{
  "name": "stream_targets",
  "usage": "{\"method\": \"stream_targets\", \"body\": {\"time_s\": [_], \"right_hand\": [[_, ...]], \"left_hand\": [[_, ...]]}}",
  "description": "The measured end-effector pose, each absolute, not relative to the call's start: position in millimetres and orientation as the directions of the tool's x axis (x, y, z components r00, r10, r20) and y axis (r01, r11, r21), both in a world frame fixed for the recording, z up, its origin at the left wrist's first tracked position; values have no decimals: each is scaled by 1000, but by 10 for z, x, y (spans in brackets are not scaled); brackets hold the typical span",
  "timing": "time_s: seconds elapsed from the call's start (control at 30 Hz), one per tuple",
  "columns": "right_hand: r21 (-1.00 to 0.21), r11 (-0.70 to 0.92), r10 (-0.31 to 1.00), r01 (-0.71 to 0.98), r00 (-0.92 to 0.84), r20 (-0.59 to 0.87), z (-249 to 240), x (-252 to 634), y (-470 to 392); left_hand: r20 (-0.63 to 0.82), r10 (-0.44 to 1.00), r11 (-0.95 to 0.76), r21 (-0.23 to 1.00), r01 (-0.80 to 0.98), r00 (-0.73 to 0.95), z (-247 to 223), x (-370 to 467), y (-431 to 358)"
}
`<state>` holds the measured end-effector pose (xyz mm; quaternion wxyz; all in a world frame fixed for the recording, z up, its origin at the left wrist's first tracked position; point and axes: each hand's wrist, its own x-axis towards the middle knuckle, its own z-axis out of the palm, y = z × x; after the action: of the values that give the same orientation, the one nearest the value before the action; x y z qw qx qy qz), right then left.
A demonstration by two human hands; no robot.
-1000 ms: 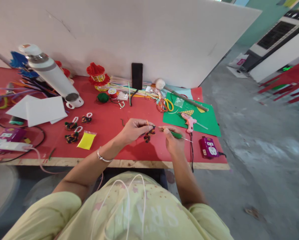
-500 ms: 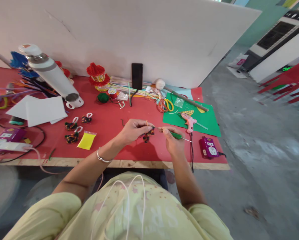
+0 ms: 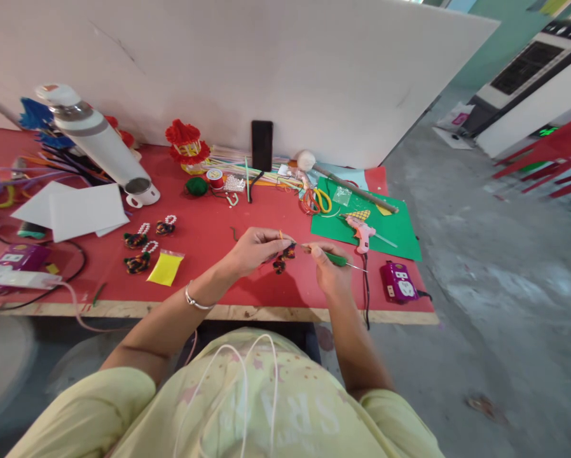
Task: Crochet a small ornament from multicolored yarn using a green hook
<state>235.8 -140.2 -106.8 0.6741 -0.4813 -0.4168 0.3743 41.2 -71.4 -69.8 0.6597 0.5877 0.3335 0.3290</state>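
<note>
My left hand (image 3: 259, 249), with a silver bangle at the wrist, pinches a small dark multicoloured fuzzy piece (image 3: 284, 257) above the red table top. A bit of orange shows at its fingertips. My right hand (image 3: 332, 267) is closed around a green-handled tool (image 3: 337, 259) whose thin metal shaft sticks out to the right. Its fingers are close to the fuzzy piece, a small gap from my left fingertips. Left of my hands lie several similar dark pieces with white bead loops (image 3: 137, 262), beside a yellow packet (image 3: 166, 268).
A pink glue gun (image 3: 362, 233) lies on green sheets (image 3: 395, 238), near yellow scissors (image 3: 323, 200) and a purple power socket (image 3: 399, 282). Along the back stand a phone (image 3: 262, 145), a red fringed ornament (image 3: 187, 146), and a leaning white flask (image 3: 97, 137) by a mug (image 3: 141, 192).
</note>
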Motion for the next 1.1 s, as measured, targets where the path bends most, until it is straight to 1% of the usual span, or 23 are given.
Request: {"method": "stream_targets", "body": {"time_s": [0.2,0.43,0.53,0.67,0.73,0.83,0.97,1.1], "right_hand": [[-957,256,908,-135,374,190,-1100,2312,-1394],[-939,279,894,-201,412,177,-1142,2248,-1391],[-917,289,884,-274,445,145,-1167,2193,-1377],[-859,290,893,-422,443,84,-1166,2123,-1350],[-832,302,889,-465,452,70,-1156,2104,-1338],[-818,297,887,-493,460,44,-1137,2096,-1325],[-813,265,899,-518,437,14,-1111,2108,-1315],[-807,255,906,-533,424,6,-1112,2132,-1316]], "left_hand": [[-35,817,81,995,-54,576,-641,430,-730],[33,820,73,984,-161,572,-676,468,-719],[44,818,63,984,-165,573,-757,493,-717],[60,834,46,983,-178,548,-844,527,-724],[66,845,44,981,-191,531,-865,540,-733],[52,855,77,971,-226,516,-862,554,-755],[-16,868,167,951,-261,496,-832,562,-783],[-17,889,147,957,-249,458,-843,554,-781]]}}
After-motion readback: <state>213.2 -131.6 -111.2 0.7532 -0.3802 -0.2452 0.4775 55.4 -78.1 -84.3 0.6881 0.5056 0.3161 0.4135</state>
